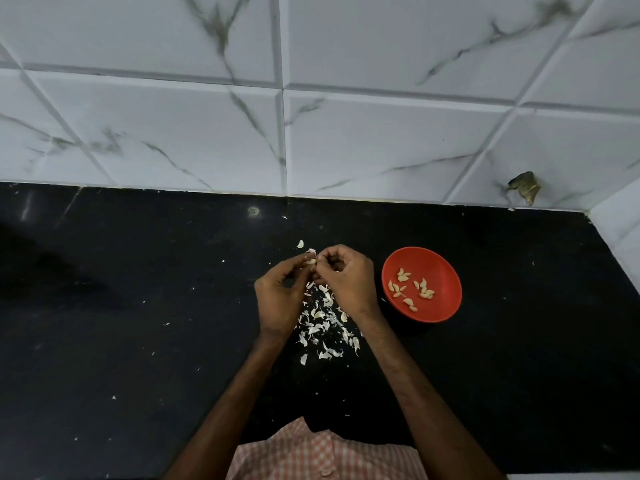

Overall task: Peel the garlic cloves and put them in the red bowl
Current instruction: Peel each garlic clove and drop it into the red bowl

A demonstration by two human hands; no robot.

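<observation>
My left hand (282, 294) and my right hand (348, 277) meet above the black counter, and both pinch one small garlic clove (312, 262) between their fingertips. A bit of white skin sticks out at the clove's top. The red bowl (440, 268) stands on the counter just right of my right hand, with several peeled cloves (412, 289) lying in it. Below my hands lies a scatter of white garlic skins (323, 323).
The black counter (138, 306) runs back to a white marble-tiled wall (311, 116), which turns a corner at the far right. A single loose skin (300, 243) lies just beyond my hands. Small white flecks dot the counter.
</observation>
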